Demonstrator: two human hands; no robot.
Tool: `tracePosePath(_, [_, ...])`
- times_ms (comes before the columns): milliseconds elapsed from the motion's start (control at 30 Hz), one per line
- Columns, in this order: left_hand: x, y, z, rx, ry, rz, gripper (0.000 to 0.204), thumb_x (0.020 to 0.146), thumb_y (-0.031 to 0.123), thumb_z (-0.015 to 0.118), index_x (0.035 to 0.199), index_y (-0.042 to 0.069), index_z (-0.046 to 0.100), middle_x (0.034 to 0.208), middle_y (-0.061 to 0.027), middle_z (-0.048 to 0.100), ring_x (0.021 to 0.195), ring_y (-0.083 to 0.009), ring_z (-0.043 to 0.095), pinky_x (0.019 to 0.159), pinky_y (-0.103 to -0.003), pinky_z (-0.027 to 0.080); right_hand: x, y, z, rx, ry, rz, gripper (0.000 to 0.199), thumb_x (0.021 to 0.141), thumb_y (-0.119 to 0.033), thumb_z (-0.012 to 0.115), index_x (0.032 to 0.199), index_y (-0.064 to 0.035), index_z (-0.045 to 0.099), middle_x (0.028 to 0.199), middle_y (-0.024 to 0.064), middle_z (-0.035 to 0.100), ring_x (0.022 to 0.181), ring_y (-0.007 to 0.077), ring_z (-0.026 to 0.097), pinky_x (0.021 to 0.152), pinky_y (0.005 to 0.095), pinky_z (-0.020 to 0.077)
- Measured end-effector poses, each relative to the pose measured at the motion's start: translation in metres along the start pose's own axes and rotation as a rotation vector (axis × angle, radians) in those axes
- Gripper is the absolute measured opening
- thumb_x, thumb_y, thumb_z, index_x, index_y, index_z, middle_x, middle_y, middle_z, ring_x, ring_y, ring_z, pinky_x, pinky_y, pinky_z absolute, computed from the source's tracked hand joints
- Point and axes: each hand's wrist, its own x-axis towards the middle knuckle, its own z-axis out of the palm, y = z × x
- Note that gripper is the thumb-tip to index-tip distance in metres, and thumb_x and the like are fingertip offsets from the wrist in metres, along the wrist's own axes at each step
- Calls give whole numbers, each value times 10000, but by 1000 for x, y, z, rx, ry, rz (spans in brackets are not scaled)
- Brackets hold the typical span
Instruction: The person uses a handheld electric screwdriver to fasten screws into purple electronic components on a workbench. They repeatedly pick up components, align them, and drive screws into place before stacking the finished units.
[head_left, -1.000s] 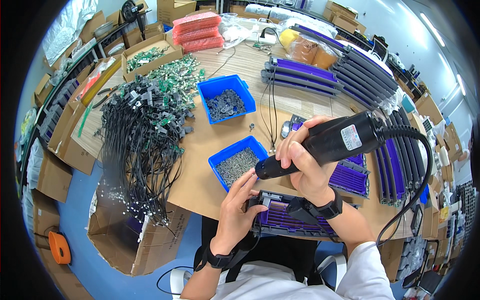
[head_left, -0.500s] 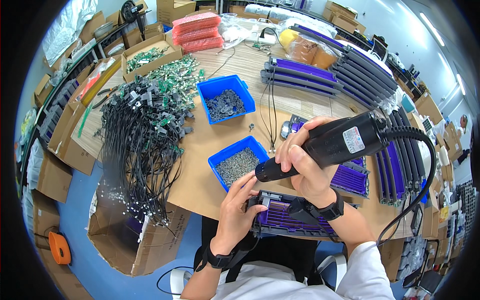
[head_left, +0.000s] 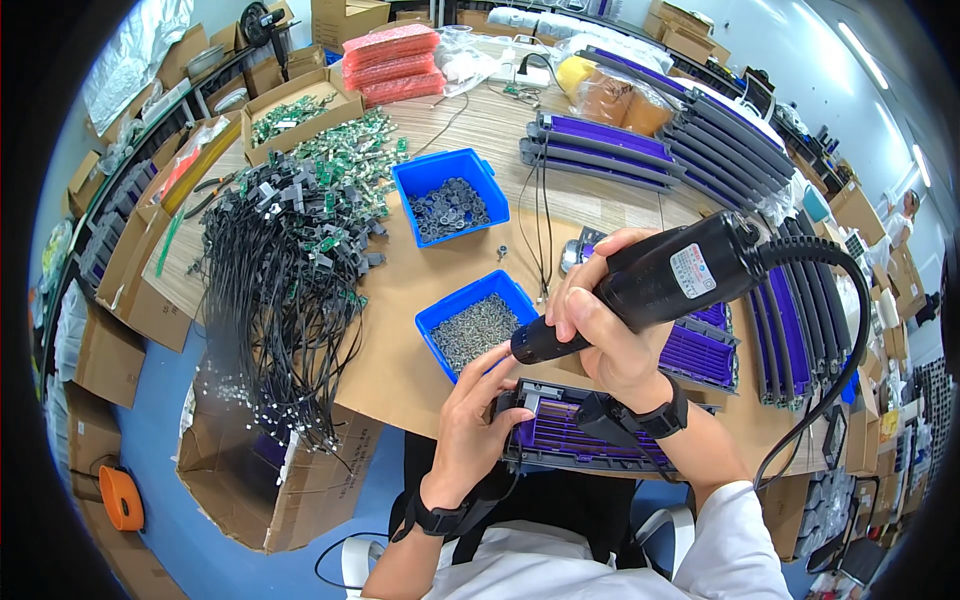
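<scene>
Purple grille panel (head_left: 590, 440), steadied by the left hand (head_left: 475, 420), receives the electric screwdriver (head_left: 650, 280) gripped tight in the right hand (head_left: 610, 335), tip at the panel's 11 o'clock corner; further screws remain in the blue bin (head_left: 478, 322) at 10 o'clock, so fastening appears unfinished.

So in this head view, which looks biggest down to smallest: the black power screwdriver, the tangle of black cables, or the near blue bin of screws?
1. Tangle of black cables, by far the widest spread.
2. Black power screwdriver, though it is held closer to the camera, which enlarges it.
3. Near blue bin of screws.

Black corded electric screwdriver (head_left: 655, 285), tilted with tip down-left, gripped above a grey-framed purple grille panel (head_left: 585, 438) lying flat at the table's near edge, just below a blue bin of screws (head_left: 478, 322).
</scene>
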Motion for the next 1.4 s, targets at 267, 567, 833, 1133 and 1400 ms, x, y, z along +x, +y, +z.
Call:
tracePosePath(267, [0,-3,-1,77,-7,46,450,655,-64,757,1081,23,641,1251,-106,556,1013,-255,608,814,-331,519,7,-15,-3,-49,37,-50,414,774,97,636,1120,7,428,714,96,609,570,121,582,526,239,480])
tracePosePath(567, [2,0,-2,143,-30,84,354,682,-8,749,1024,13,664,1095,-123,629,1008,-289,612,817,-347,507,-11,-39,-4,-148,-65,-18,411,747,92,660,1091,22,446,699,69,593,577,97,561,528,218,441])
tracePosePath(833, [3,4,-1,118,-16,10,334,684,-26,733,1010,-2,661,1032,-138,669,936,-283,644,805,-334,518,-31,-22,6,-204,-73,23,384,748,41,702,1061,29,479,707,49,599,613,71,567,562,207,457])
tracePosePath(1133, [3,3,0,53,6,-11,355,671,-59,726,1014,3,657,1020,-128,674,913,-277,646,796,-331,520,-29,-20,3,-324,-238,26,445,785,41,631,1103,-42,330,615,72,545,541,153,561,565,282,471])
tracePosePath(1400, [-3,-7,7,-182,70,-110,307,680,-63,729,960,-1,621,1044,-107,644,898,-252,644,762,-322,530,-26,-28,2,-223,-120,-29,432,776,49,637,1103,-10,361,633,68,558,555,133,551,565,283,460])
